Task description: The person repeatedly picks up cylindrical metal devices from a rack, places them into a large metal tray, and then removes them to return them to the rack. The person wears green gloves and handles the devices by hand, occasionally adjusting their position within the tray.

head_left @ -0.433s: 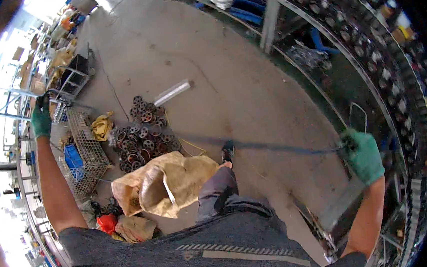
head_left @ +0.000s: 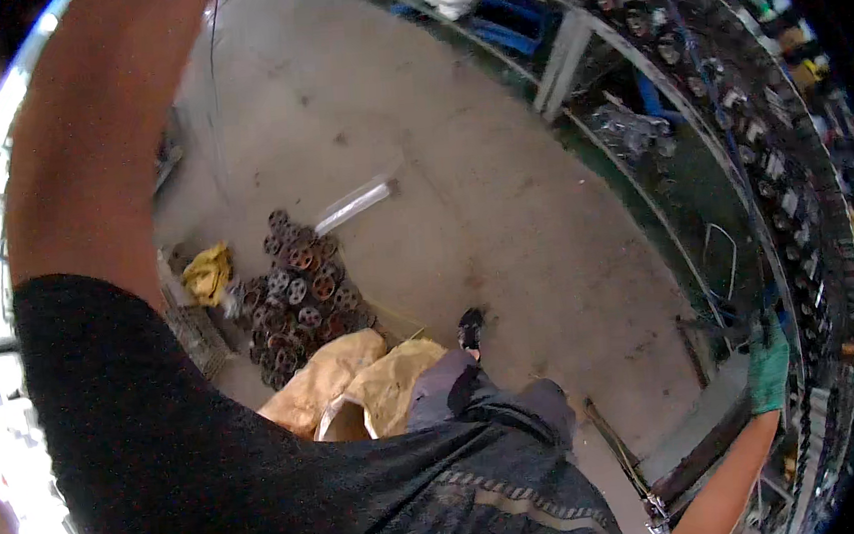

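My left arm [head_left: 103, 162] is raised across the upper left, and its hand lies beyond the picture's edge. At the lower right, my right hand [head_left: 769, 366] wears a green glove and is closed round a thin dark cord [head_left: 740, 167]. The cord runs upward from the glove in front of the rack; its far end is lost against the parts there. Another thin dark line [head_left: 213, 43] hangs near my raised arm at the top; I cannot tell whether it is the same cord.
Several dark spoked wheels [head_left: 296, 292] lie heaped on the floor beside a yellow bag [head_left: 209, 274]. A tan sack [head_left: 331, 380] is by my legs. A long rack [head_left: 653, 73] loaded with small parts curves along the right. A pale bar [head_left: 354, 205] lies on the floor.
My left arm has swung up and its hand has left the picture. My right hand has moved right and down toward the rack. The blurred cord no longer stretches across the floor area.
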`<action>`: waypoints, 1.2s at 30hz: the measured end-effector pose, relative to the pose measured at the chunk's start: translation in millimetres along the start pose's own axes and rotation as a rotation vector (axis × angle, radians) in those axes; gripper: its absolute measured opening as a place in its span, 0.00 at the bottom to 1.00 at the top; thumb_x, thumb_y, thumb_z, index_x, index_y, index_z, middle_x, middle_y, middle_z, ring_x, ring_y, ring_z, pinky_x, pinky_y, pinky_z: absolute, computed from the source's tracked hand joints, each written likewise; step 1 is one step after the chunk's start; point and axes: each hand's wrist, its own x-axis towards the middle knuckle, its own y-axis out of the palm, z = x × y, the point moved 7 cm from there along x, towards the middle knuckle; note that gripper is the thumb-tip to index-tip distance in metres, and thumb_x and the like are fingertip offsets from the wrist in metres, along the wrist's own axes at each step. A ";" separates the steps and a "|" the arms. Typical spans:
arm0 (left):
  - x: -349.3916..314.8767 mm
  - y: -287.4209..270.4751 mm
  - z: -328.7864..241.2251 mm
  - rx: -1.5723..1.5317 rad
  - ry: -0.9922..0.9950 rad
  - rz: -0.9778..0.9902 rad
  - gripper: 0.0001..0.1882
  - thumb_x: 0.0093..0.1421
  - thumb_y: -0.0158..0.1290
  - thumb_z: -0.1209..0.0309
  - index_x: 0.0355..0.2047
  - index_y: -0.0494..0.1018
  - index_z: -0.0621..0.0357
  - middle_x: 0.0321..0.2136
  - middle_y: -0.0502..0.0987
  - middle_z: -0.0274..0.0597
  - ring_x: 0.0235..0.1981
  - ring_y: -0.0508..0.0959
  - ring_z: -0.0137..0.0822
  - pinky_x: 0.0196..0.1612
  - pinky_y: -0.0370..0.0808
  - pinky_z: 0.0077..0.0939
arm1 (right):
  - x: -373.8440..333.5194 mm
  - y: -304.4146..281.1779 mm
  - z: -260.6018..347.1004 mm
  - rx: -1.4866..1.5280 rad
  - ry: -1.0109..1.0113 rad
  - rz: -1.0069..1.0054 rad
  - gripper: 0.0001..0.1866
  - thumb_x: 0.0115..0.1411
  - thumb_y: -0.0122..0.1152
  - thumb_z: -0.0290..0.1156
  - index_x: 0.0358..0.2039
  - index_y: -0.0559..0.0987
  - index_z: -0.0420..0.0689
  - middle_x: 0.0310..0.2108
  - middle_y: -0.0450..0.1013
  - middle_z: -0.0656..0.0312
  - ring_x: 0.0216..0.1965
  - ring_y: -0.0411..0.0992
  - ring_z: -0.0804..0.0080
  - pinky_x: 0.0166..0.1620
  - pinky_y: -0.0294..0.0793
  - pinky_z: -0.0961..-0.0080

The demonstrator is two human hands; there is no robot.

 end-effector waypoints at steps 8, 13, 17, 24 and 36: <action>-277.3 331.2 -258.3 -0.165 -0.154 0.582 0.25 0.66 0.50 0.58 0.60 0.71 0.53 0.51 0.77 0.44 0.51 0.75 0.44 0.57 0.70 0.42 | 33.8 85.0 32.2 -0.145 -0.005 0.032 0.16 0.63 0.59 0.36 0.49 0.81 0.44 0.45 0.79 0.48 0.46 0.77 0.52 0.47 0.74 0.59; -570.6 314.4 -452.4 -0.695 -0.625 1.414 0.23 0.70 0.46 0.54 0.56 0.74 0.56 0.52 0.79 0.42 0.47 0.78 0.40 0.50 0.74 0.33 | 82.6 191.4 59.3 -0.377 -0.071 0.232 0.14 0.65 0.54 0.42 0.44 0.81 0.51 0.41 0.79 0.50 0.45 0.77 0.45 0.45 0.76 0.49; -587.4 232.4 -501.8 -1.086 -0.946 1.383 0.18 0.62 0.60 0.65 0.49 0.79 0.63 0.43 0.83 0.49 0.42 0.81 0.40 0.46 0.76 0.35 | 132.0 237.4 27.0 -0.365 0.043 0.311 0.15 0.65 0.51 0.42 0.45 0.81 0.51 0.45 0.79 0.51 0.46 0.77 0.45 0.46 0.77 0.49; -621.1 170.3 -456.6 -1.121 -1.730 1.195 0.14 0.69 0.52 0.67 0.52 0.76 0.58 0.43 0.81 0.44 0.42 0.78 0.39 0.41 0.75 0.38 | 307.3 274.7 21.4 -0.074 -0.024 0.139 0.19 0.64 0.44 0.36 0.36 0.85 0.43 0.44 0.79 0.48 0.43 0.79 0.48 0.44 0.78 0.53; -340.5 313.6 -620.6 -1.242 -0.863 1.392 0.14 0.66 0.57 0.61 0.49 0.76 0.50 0.42 0.80 0.34 0.43 0.77 0.34 0.39 0.74 0.43 | 306.2 205.6 -42.3 0.319 -0.175 0.544 0.18 0.58 0.57 0.34 0.49 0.80 0.51 0.42 0.80 0.54 0.42 0.79 0.50 0.43 0.77 0.54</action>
